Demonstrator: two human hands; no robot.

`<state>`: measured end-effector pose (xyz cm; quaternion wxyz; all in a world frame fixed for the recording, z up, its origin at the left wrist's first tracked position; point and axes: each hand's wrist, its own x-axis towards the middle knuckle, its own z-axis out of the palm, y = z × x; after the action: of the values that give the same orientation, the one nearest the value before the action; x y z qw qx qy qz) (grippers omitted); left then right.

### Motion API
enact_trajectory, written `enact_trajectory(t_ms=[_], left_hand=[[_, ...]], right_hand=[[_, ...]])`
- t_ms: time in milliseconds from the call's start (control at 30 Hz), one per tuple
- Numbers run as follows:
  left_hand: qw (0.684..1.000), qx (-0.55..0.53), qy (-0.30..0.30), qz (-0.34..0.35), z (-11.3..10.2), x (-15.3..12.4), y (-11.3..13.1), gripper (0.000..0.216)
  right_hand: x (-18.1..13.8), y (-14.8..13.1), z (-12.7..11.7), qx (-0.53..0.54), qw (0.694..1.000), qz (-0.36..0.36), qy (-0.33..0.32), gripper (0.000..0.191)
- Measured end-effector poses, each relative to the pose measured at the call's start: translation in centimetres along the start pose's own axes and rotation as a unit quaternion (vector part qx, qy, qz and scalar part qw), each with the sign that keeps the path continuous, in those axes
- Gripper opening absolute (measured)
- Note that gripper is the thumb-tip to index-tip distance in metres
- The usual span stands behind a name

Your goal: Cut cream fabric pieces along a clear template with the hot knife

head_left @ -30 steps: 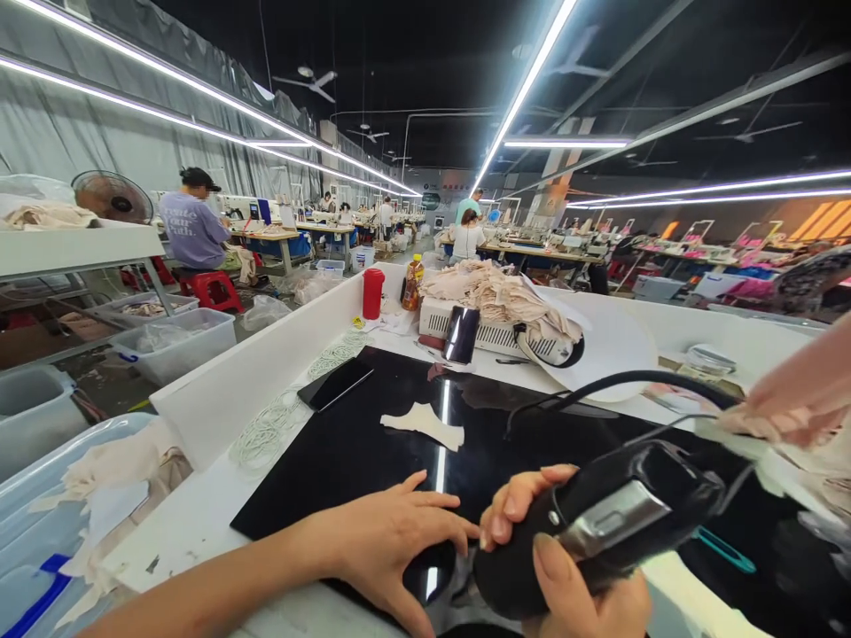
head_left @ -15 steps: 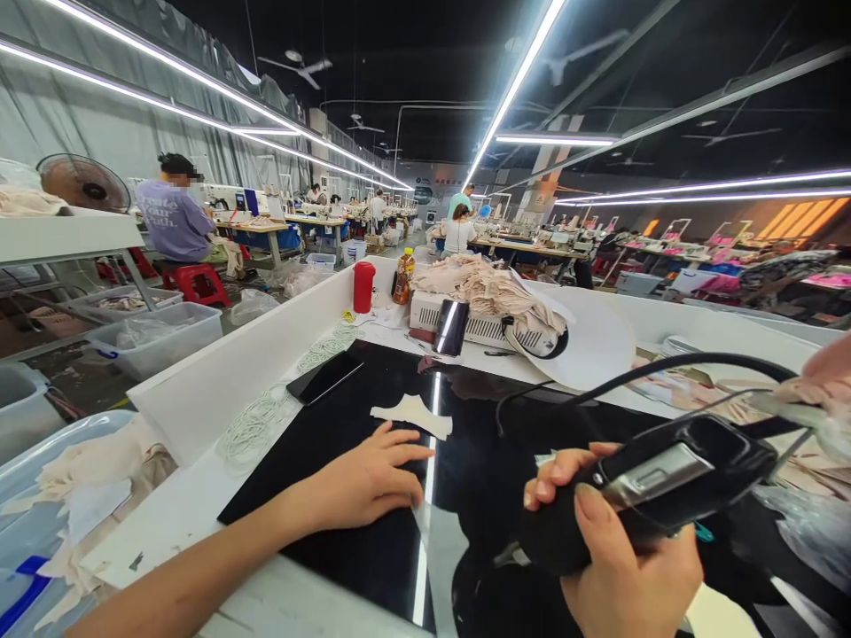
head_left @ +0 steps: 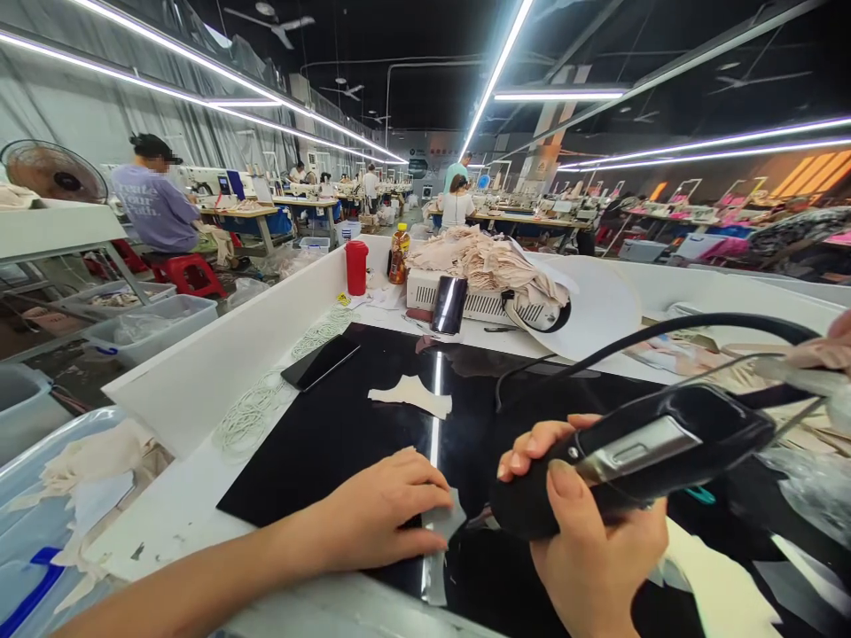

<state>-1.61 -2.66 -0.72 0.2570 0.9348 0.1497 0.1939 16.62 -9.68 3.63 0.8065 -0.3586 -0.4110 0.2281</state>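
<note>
My right hand [head_left: 589,540] is closed round a black hand-held tool [head_left: 638,456] with a metal plate and a thick black cable [head_left: 665,332] that arcs up and to the right. My left hand [head_left: 382,514] lies flat with its fingers stretched out on the glossy black work surface [head_left: 332,434], and its fingertips press a thin pale piece [head_left: 447,525] next to the tool's nose. A cream fabric cut piece [head_left: 412,396] lies further back on the black surface.
A dark phone [head_left: 319,362] lies at the left, with white elastic loops [head_left: 249,412] beside it. Behind stand a red cup [head_left: 356,267], a bottle [head_left: 399,253] and a white box [head_left: 492,306] piled with cream fabric. Bins stand at the left. Other people sit at distant tables.
My left hand slid back toward me and to the right, onto the pale piece. My right hand brought the tool lower and nearer my left hand. The view tilted slightly down.
</note>
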Motion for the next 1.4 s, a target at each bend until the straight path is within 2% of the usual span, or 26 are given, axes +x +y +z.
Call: enact_trajectory(t_ms=[133, 233, 933, 1133, 1267, 1400], left_hand=[[1.000, -0.008, -0.024, -0.008, 0.3, -0.2, 0.4, 0.057], [0.999, 0.000, -0.037, -0.006, 0.6, -0.4, 0.5, 0.064], [0.998, -0.019, -0.061, -0.016, 0.0, -0.4, 0.7, 0.073], [0.998, -0.014, -0.064, -0.021, -0.2, -0.3, 1.0, 0.071], [0.998, -0.004, -0.057, -0.012, -0.1, -0.3, 0.9, 0.069], [0.998, -0.003, -0.055, -0.011, 0.3, -0.4, 0.6, 0.072]], right_hand=[[-0.2, 0.3, 0.4, 0.003, 1.000, -0.002, -0.007, 0.032], [-0.3, 0.4, 0.5, -0.001, 1.000, -0.005, -0.014, 0.031], [-0.8, 0.5, 0.2, 0.000, 0.999, -0.006, -0.045, 0.030], [-1.3, 0.1, 0.3, 0.032, 0.997, 0.004, -0.064, 0.030], [-2.0, 0.3, 0.2, 0.039, 0.996, 0.016, -0.082, 0.032], [-2.1, 0.4, 0.1, 0.027, 0.997, 0.017, -0.073, 0.030]])
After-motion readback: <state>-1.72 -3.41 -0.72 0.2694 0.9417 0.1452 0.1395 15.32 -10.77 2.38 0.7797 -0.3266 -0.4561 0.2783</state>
